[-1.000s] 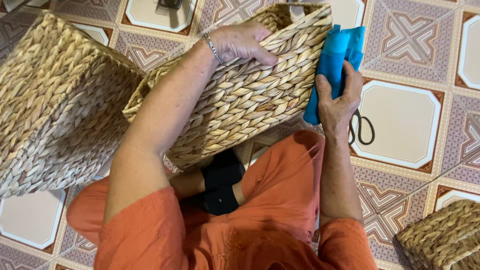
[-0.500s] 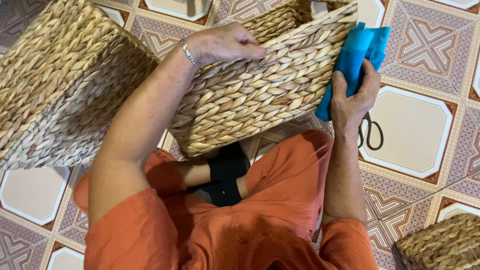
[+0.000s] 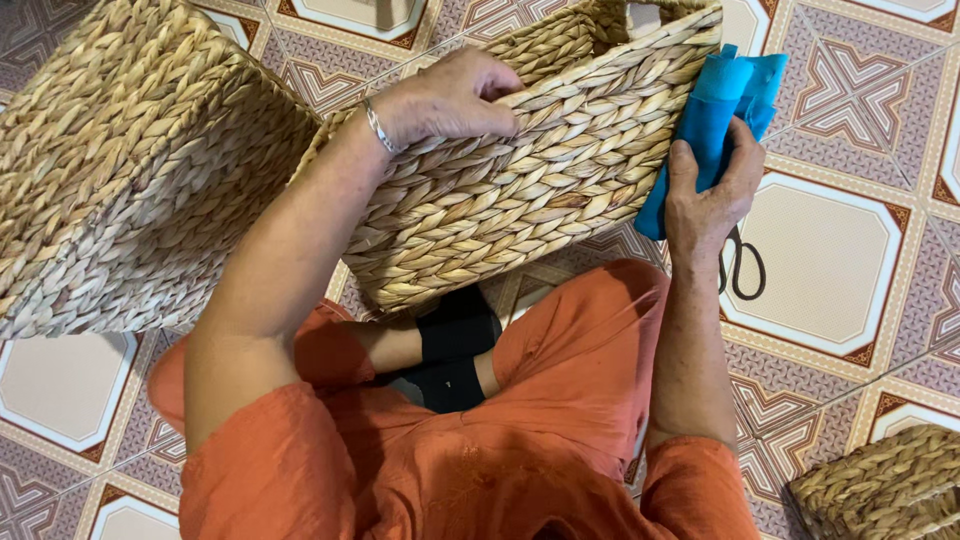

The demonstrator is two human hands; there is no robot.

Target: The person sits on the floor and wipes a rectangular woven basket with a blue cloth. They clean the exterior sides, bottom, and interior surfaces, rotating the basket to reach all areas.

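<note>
Hands grip woven basket [image 3: 540, 190]: left [image 3: 455, 95] rim, right [image 3: 712, 190] blue cloth [image 3: 712, 110].

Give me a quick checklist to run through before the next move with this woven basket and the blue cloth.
1. Left hand grips the top rim of the woven basket: ok.
2. Right hand holds the blue cloth against the basket's end wall: ok.
3. Basket steady: cannot tell; it sits tilted over the lap, held by the hands.
4. Scissors out of the way: ok, they lie on the tiled floor beside the right wrist, untouched.
5. Room on the left: not ok, a second woven basket sits right against the held one.
6. Inside of the held basket: cannot tell, barely visible from this angle.
</note>
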